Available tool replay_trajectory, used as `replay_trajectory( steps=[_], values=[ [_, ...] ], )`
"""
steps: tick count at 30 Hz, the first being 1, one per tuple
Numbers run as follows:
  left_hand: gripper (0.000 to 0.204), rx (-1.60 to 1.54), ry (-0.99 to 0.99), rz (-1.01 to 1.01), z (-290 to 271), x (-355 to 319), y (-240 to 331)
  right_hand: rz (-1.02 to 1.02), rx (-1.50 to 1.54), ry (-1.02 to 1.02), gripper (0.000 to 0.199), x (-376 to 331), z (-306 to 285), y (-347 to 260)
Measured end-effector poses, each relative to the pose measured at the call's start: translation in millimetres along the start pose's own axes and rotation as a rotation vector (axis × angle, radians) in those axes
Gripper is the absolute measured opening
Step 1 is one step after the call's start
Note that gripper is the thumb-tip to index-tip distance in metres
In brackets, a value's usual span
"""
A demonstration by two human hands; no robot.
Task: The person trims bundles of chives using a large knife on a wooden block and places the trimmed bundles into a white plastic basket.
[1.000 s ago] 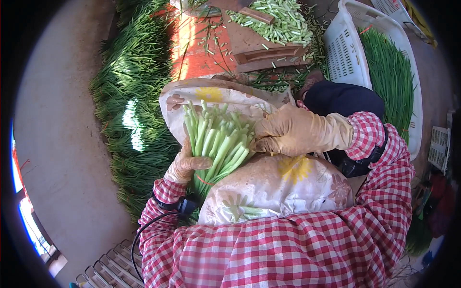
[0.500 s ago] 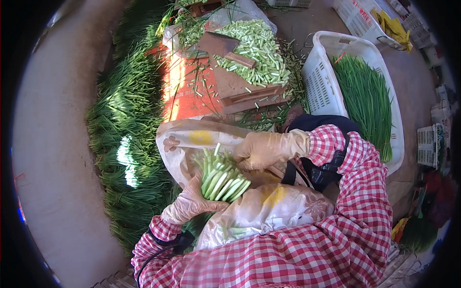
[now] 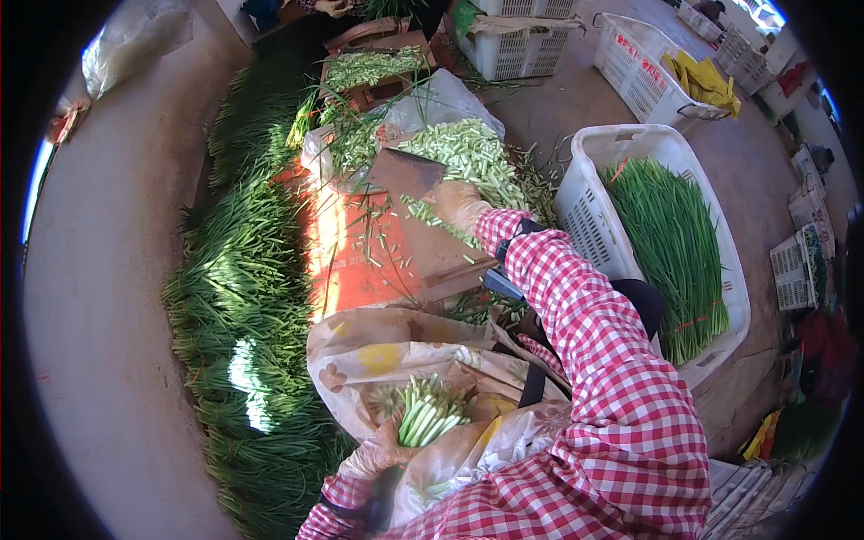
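Note:
My left hand, in a pale glove, is closed around a bunch of chives with its pale cut ends turned toward me, over my lap. A floral apron lies under it. My right hand, also gloved, reaches forward and is closed over the handle of a cleaver, hiding the handle. The cleaver's dark blade lies flat on a brown chopping board. A heap of short, pale green cut pieces covers the board's far side.
Bundled greens line the left side. On the right stands a white basket of long green bundles. More white crates stand farther back. Red sheeting with scattered scraps lies beside the board. Part of another person's hand shows at the top.
My right hand has left the bunch and reached forward onto the cleaver. My left hand still holds the bunch, lower in the picture. The whole view has shifted, showing more of the far side.

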State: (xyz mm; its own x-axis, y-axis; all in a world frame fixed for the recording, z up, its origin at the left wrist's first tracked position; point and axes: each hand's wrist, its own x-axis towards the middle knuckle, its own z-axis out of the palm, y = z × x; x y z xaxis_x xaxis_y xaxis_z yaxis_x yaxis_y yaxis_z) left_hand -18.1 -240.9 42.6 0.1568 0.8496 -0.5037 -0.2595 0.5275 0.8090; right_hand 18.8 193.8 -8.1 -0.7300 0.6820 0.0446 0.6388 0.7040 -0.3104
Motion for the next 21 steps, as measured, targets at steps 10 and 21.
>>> replay_trajectory(
  steps=[10, 21],
  values=[
    [0.069, 0.075, 0.084, -0.022, -11.3, 8.0, 0.8, 0.166, 0.234, -0.069, 0.066, 0.5, -35.6, -1.1],
    [0.062, 0.418, 0.168, -0.017, -131.9, 15.6, 210.7, 0.210, 0.568, -0.330, 0.036, -117.5, -60.3, -10.4]
  ],
)
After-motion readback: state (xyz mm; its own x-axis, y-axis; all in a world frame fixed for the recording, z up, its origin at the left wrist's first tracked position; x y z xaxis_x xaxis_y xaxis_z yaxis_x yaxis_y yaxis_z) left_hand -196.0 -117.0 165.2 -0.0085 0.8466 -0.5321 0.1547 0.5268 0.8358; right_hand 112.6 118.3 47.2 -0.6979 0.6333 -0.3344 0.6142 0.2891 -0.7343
